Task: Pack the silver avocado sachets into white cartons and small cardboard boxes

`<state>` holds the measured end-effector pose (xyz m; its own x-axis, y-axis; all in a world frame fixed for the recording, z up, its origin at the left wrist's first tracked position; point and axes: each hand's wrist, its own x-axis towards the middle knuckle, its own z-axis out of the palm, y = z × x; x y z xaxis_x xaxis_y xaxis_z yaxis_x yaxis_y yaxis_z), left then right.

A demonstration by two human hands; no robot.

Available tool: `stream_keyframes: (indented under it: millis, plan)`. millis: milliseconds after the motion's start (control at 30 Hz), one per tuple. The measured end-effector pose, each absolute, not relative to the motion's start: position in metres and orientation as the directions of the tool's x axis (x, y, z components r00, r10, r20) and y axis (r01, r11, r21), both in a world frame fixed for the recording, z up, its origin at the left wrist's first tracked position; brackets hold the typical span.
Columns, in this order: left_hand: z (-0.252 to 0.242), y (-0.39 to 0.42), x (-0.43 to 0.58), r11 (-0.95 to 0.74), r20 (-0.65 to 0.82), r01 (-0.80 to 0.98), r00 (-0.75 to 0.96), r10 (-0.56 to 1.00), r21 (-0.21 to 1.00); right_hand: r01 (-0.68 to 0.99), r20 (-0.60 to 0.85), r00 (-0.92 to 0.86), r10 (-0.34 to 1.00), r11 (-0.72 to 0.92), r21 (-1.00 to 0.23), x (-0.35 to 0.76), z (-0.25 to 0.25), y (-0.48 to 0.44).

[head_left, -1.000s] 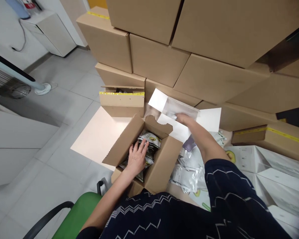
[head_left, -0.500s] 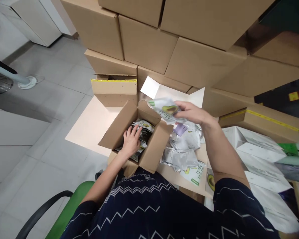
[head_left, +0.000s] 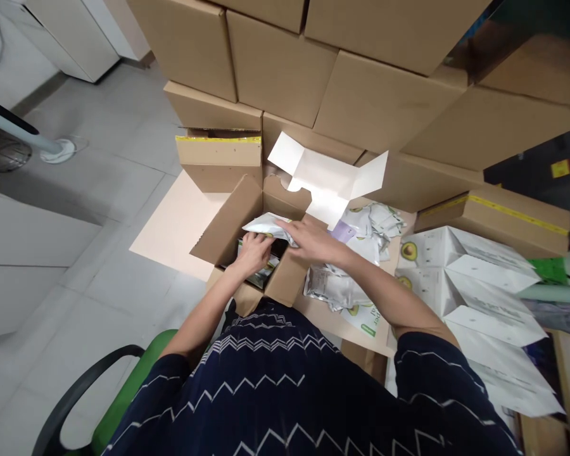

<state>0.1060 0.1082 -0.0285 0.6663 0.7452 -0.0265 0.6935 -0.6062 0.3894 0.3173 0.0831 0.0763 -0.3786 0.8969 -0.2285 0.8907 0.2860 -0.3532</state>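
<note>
Right hand (head_left: 308,239) pinches a white printed pouch (head_left: 267,223) between thumb and fingers; the pouch lies tilted over the opening of a brown cardboard carton (head_left: 286,278), flaps raised. Left hand (head_left: 255,254) is over the near-left part of the same opening, fingers bent, fingertips at the pouch's near edge; cannot tell whether they grip it. More pouches (head_left: 260,277) lie inside the carton, partly hidden by the left hand. Just beyond the carton: open white box (head_left: 325,174), flaps spread. To the right: loose pile of silvery pouches (head_left: 335,286), one purple pouch (head_left: 342,232) among them, then a row of white avocado-printed boxes (head_left: 479,291).
</note>
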Motion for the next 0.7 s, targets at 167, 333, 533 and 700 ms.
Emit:
stream_keyframes:
  millis: [167,333,533,700]
  plan:
    - [-0.038,0.122,0.094,-0.542,0.155,0.522,0.610,0.777,0.659,0.967,-0.151,-0.139,0.979,0.101,-0.233,0.325,0.031,0.086]
    - [-0.034,0.138,0.085,-0.469,0.191,0.497,0.511,0.838,0.730,0.980,-0.077,0.027,0.997,-0.042,-0.196,0.341,0.042,0.101]
    - [-0.026,0.137,0.114,-0.446,-0.113,0.771,0.546,0.830,0.454,0.995,-0.162,-0.056,0.985,0.041,-0.092,0.323,0.068,0.108]
    - [-0.038,0.128,0.116,-0.442,-0.109,0.789,0.530,0.841,0.426,0.993,-0.204,-0.111,0.973,0.101,-0.055,0.301,0.055,0.118]
